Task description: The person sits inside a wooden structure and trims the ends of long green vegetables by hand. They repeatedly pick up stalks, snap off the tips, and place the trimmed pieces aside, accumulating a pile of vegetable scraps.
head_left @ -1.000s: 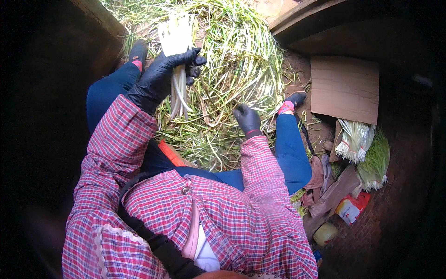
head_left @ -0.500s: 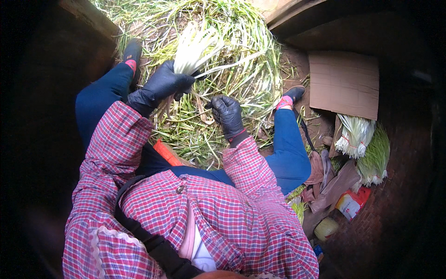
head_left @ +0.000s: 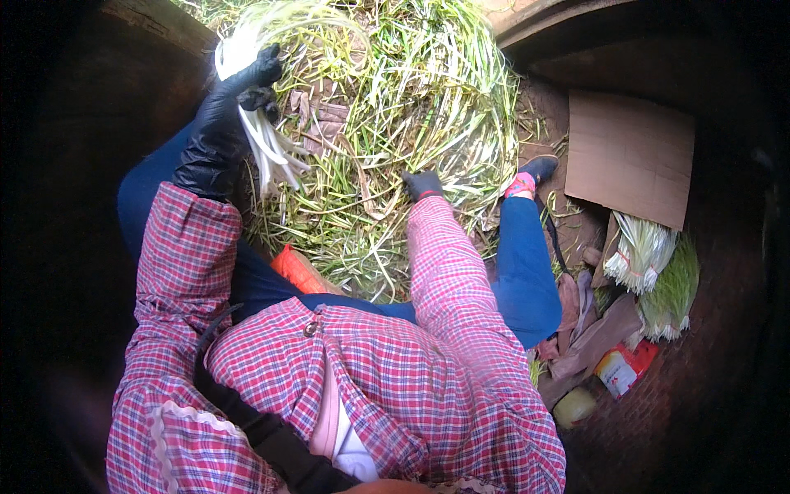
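My left hand (head_left: 234,95), in a black glove, is closed round a bunch of long chive-like stalks (head_left: 271,150) at the upper left. The white stalk ends hang below the fist; the upper part is bright and bends away to the right above it. My right hand (head_left: 424,185), gloved in black too, reaches down to the heap of loose green and white stalks (head_left: 403,115) in front of me. Its fingers are mostly hidden past the wrist, so what they hold is unclear.
My legs lie spread on both sides of the heap. At the right, a cardboard sheet (head_left: 629,156) leans over tied white bunches (head_left: 640,251) and a green bunch (head_left: 671,288). Below them are a red-and-white packet (head_left: 624,369) and a round pale object (head_left: 574,407). An orange item (head_left: 298,270) lies by my lap.
My left hand has swung up and left with the bunch, which has turned so its white ends point down. My right hand has moved forward and slightly right, into the heap.
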`<action>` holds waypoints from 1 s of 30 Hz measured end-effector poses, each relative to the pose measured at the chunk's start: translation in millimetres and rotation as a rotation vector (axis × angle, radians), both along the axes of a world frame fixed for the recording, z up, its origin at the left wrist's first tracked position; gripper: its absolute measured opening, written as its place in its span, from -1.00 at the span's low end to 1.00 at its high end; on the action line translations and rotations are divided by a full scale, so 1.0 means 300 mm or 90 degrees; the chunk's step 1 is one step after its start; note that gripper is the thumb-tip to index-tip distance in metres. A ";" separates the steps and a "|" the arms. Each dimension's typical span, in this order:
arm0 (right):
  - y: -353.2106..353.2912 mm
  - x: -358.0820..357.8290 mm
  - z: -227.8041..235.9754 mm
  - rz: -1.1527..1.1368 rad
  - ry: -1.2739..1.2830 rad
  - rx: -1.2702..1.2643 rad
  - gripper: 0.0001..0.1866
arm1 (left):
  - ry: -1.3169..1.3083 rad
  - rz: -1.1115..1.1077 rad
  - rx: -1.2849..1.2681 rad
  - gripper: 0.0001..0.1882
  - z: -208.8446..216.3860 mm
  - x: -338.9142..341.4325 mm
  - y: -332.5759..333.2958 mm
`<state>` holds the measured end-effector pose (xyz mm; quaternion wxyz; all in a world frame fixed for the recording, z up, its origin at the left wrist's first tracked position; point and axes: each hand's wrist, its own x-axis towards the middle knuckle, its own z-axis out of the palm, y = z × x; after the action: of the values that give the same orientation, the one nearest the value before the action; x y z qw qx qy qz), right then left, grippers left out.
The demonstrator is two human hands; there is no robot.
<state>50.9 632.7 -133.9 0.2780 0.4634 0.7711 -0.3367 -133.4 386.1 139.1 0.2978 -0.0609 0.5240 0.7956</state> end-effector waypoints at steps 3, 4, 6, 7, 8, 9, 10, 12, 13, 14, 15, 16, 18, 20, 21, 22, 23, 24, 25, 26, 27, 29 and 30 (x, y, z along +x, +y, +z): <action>-0.018 0.002 -0.001 0.005 0.076 0.058 -0.59 | -0.076 0.092 0.024 -0.66 0.016 0.019 0.019; -0.018 0.006 0.026 -0.028 0.130 0.099 -0.69 | -0.086 0.093 -0.028 -0.68 0.015 0.028 0.024; 0.013 0.026 0.129 -0.115 0.394 0.027 -0.75 | -0.041 0.080 -0.049 -0.69 0.009 0.052 0.033; 0.028 0.027 0.196 -0.167 0.553 -0.039 -0.77 | -0.013 0.057 -0.040 -0.69 0.005 0.061 0.039; 0.033 0.027 0.266 -0.210 0.604 -0.104 -0.80 | -0.018 0.030 -0.006 -0.65 0.004 0.074 0.040; 0.033 0.028 0.336 -0.236 0.667 -0.184 -0.83 | -0.038 0.008 -0.022 -0.64 0.002 0.081 0.044; 0.025 0.035 0.403 -0.192 0.746 -0.275 -0.81 | -0.045 -0.005 -0.020 -0.63 0.000 0.094 0.049; -0.022 0.030 0.498 -0.180 0.708 -0.370 -0.83 | -0.036 -0.018 -0.012 -0.61 -0.007 0.113 0.060; -0.051 0.022 0.528 -0.153 0.708 -0.443 -0.84 | -0.048 -0.063 0.004 -0.61 -0.010 0.115 0.065; -0.085 0.020 0.547 -0.172 0.685 -0.434 -0.87 | -0.040 -0.095 0.003 -0.61 -0.017 0.127 0.070; -0.117 0.017 0.560 -0.184 0.648 -0.371 -0.85 | -0.047 -0.119 -0.010 -0.60 -0.025 0.135 0.074; -0.143 0.016 0.569 -0.167 0.705 -0.384 -0.84 | -0.066 -0.162 -0.021 -0.61 -0.033 0.142 0.075; -0.188 0.015 0.576 -0.136 0.718 -0.347 -0.84 | -0.010 -0.196 -0.031 -0.62 -0.057 0.164 0.079; -0.215 0.013 0.581 -0.031 0.766 -0.237 -0.84 | 0.017 -0.245 -0.051 -0.61 -0.087 0.179 0.087; -0.224 0.012 0.585 0.004 0.768 -0.178 -0.84 | 0.075 -0.239 -0.038 -0.60 -0.107 0.187 0.105; -0.233 0.014 0.590 0.027 0.757 -0.176 -0.83 | 0.052 -0.254 -0.068 -0.62 -0.120 0.196 0.101; -0.240 0.012 0.596 0.091 0.779 -0.118 -0.84 | 0.039 -0.280 -0.086 -0.63 -0.133 0.200 0.102; -0.249 0.013 0.601 0.165 0.786 -0.055 -0.84 | 0.099 -0.278 -0.118 -0.60 -0.150 0.216 0.109; -0.254 0.010 0.605 0.240 0.797 0.007 -0.84 | 0.079 -0.299 -0.142 -0.62 -0.160 0.219 0.110; -0.261 0.010 0.608 0.292 0.798 0.060 -0.83 | 0.069 -0.301 -0.155 -0.64 -0.172 0.227 0.113; -0.264 0.008 0.610 0.246 0.756 0.000 -0.83 | 0.061 -0.304 -0.167 -0.66 -0.180 0.228 0.113; -0.265 0.002 0.609 0.154 0.612 -0.115 -0.83 | 0.081 -0.313 -0.172 -0.67 -0.190 0.230 0.114; -0.264 -0.002 0.607 -0.026 0.624 -0.365 -0.83 | 0.094 -0.313 -0.161 -0.68 -0.191 0.231 0.114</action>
<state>50.2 553.6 48.2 -0.0044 0.1735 0.6785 -0.7139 -64.0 420.2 81.8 0.4326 0.0897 0.6386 0.6300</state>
